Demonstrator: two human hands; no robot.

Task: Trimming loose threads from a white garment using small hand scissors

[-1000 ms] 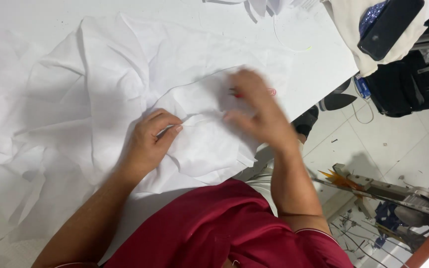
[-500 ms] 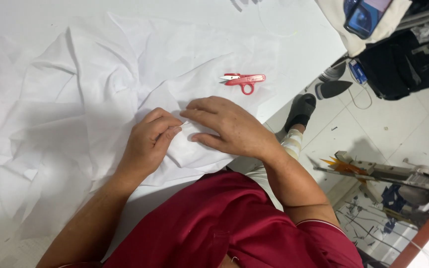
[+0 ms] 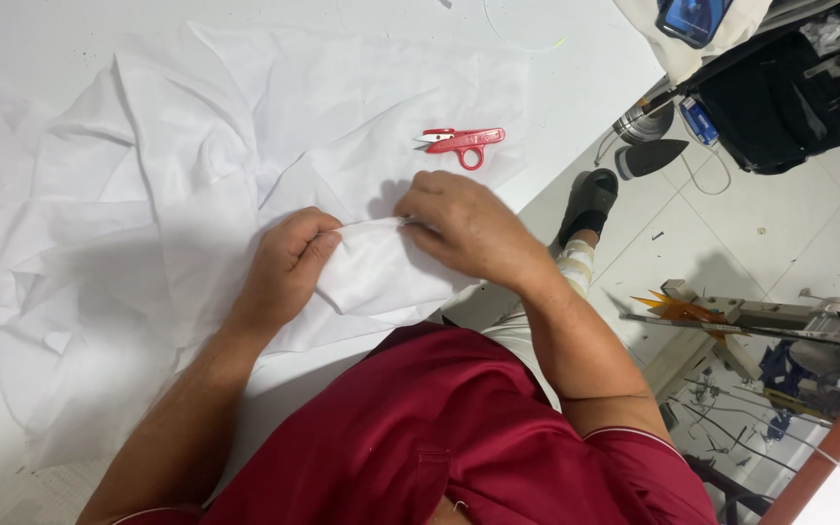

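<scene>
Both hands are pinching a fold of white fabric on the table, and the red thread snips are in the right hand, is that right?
Not quite. Both hands, left and right, do pinch the white fabric, but the head view shows the red thread snips lying on the cloth beyond the right hand, not in it.

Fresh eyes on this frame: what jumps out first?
The red thread snips stand out most, lying on the white fabric just beyond the hands. Next, the left hand and right hand pinch a folded edge of that fabric near the table's front edge, above the red shirt.
</scene>
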